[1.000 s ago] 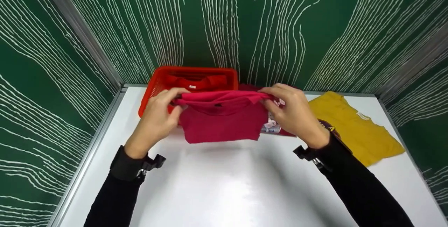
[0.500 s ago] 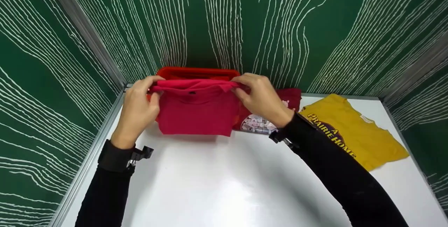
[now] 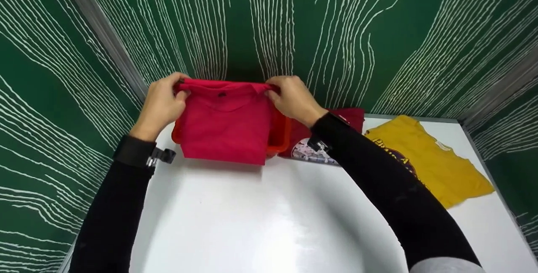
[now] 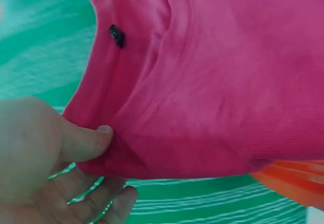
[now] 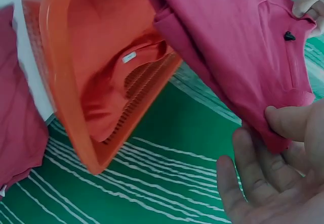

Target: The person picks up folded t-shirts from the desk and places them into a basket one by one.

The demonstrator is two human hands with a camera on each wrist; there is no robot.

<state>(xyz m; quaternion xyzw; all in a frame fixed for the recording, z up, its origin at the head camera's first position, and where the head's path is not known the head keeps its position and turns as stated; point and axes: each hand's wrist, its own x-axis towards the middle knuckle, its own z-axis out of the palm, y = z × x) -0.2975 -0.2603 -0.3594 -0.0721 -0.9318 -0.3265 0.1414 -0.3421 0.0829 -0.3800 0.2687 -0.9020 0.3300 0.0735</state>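
1 red shirt (image 5: 101, 97) is in the basket (image 5: 67, 102), fingers (image 5: 246, 155) of both hands (image 3: 296, 98) pinch the pink shirt (image 3: 225, 125), and 2 shirts (image 3: 437, 159) at middle right aren't.

- We see a green back wall (image 3: 260, 20) covered in wavy white lines running mostly downward.
- Similarly lined green side walls, a left wall (image 3: 38, 75) and a right wall (image 3: 515, 138), flank us.
- Grey metal strips (image 3: 104, 33) mark the corners.
- Below us, the glossy white surface (image 3: 227, 222) reflects a bright glare.
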